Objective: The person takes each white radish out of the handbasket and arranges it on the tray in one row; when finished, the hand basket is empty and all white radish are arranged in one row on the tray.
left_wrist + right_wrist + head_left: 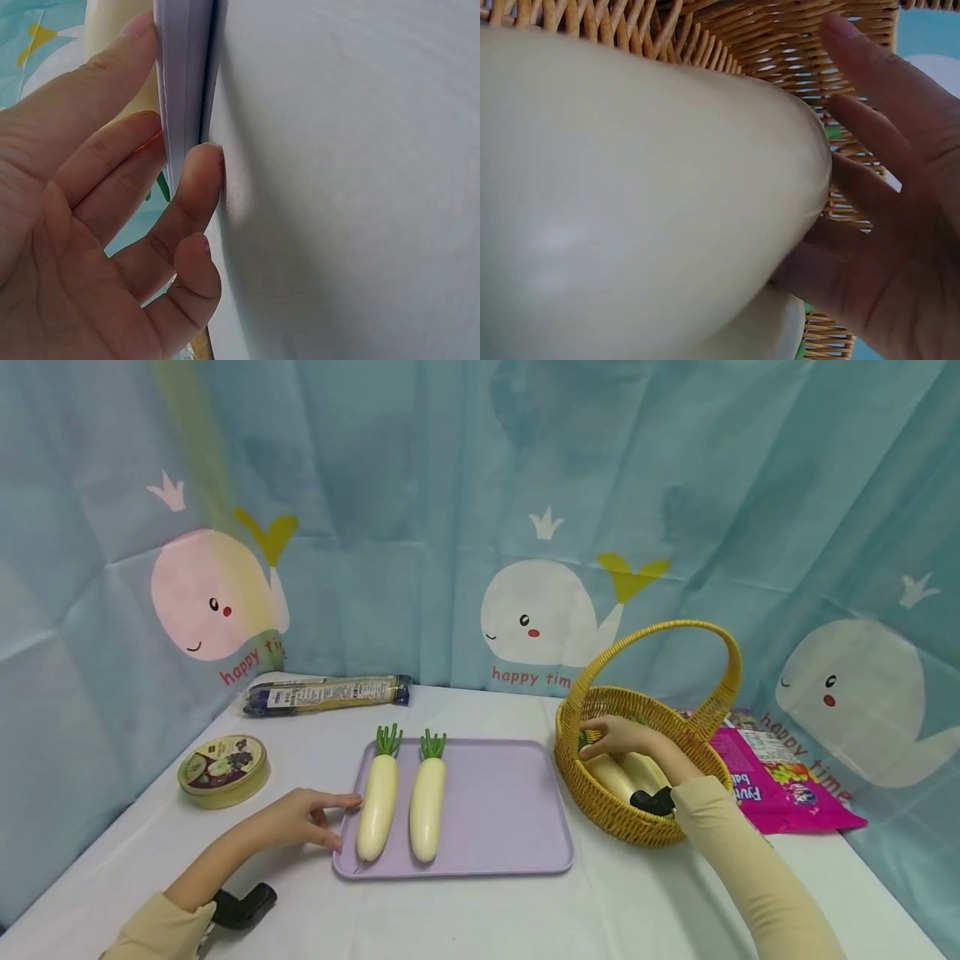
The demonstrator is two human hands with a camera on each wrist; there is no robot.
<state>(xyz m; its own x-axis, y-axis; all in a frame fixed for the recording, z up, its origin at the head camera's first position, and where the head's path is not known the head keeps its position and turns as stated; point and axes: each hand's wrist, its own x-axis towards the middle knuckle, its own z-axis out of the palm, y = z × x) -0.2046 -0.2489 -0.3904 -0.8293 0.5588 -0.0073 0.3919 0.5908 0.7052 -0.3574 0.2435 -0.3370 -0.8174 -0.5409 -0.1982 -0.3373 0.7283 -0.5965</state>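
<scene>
Two white radishes with green tops lie side by side on a lilac tray [502,810], a left radish [378,807] and a right radish [427,810]. My left hand [296,818] touches the tray's left rim with spread fingers; in the left wrist view, its fingertips meet the tray edge [180,82]. Over at the right, my right hand [626,737] reaches inside a wicker basket [600,810] with an arched handle. More white radishes [611,777] lie in there. The right wrist view shows its fingers beside a radish [652,187], with the thumb apart from it.
A round yellow tin [223,770] sits left of the tray. Behind it, a long plastic-wrapped packet [326,693] lies near the curtain [420,527]. A pink snack bag [780,785] lies behind and right of the basket. White cloth [465,918] covers the table.
</scene>
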